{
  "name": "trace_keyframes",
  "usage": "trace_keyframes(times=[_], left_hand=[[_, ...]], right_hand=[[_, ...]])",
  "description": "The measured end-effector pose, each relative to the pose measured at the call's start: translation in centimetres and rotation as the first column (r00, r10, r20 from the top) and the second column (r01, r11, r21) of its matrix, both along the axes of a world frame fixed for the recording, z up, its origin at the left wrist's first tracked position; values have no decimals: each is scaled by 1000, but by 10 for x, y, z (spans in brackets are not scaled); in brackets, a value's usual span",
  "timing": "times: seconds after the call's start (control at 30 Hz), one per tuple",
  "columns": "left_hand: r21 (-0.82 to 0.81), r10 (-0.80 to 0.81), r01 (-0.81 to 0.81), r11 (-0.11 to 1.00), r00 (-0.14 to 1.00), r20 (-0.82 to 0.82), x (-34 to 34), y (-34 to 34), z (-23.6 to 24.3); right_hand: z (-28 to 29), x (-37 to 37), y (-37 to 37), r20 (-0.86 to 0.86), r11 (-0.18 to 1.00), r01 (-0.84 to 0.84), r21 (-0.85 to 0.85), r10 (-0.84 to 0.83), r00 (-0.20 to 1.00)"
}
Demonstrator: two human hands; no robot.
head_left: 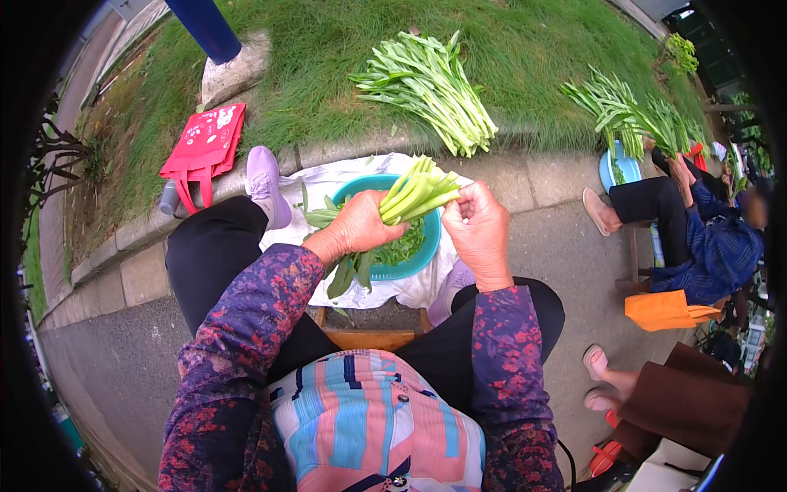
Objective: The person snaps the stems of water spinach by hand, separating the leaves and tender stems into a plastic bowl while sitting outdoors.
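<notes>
My left hand (366, 221) is wrapped round a bunch of leafy green vegetables (420, 190), with the pale stalk ends pointing up and right and the leaves hanging down toward me. At the stalk ends, the thumb and fingers of my right hand (479, 234) are pinched together on a stalk tip. Both hands are above a turquoise basin (436, 239) that holds cut green pieces (402, 248). The hands and the bunch hide part of the basin. Beneath it, a white cloth (287, 190) is spread on the ground between my feet.
A large pile of greens (430, 90) lies on the grass beyond the stone kerb (496, 182). To the left are a red bag (205, 141) and a blue post (205, 31). On the right, a seated person (697, 238) holds greens near a blue basin (608, 172); an orange bag (662, 310) is nearby.
</notes>
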State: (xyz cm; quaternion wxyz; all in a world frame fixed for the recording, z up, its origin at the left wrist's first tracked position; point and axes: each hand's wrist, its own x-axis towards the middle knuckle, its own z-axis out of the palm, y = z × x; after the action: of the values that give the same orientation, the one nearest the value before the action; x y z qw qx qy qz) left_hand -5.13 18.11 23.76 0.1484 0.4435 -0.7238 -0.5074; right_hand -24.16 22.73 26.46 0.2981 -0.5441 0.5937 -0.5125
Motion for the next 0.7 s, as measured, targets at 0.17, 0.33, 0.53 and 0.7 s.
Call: trace_keyframes(times=[0.17, 0.33, 0.53, 0.7], left_hand=[[-157, -56, 64, 986, 997, 50, 1, 1, 1], [-204, 44, -37, 978, 999, 30, 5, 0, 2], [-529, 0, 54, 847, 995, 102, 3, -10, 10], [-692, 42, 155, 705, 965, 259, 8, -14, 8]], right_hand=[[10, -32, -9, 589, 985, 123, -117, -31, 807], [33, -74, 2, 896, 986, 36, -160, 130, 424], [33, -61, 9, 577, 972, -159, 173, 30, 816], [26, -41, 6, 87, 1000, -9, 6, 8, 996]])
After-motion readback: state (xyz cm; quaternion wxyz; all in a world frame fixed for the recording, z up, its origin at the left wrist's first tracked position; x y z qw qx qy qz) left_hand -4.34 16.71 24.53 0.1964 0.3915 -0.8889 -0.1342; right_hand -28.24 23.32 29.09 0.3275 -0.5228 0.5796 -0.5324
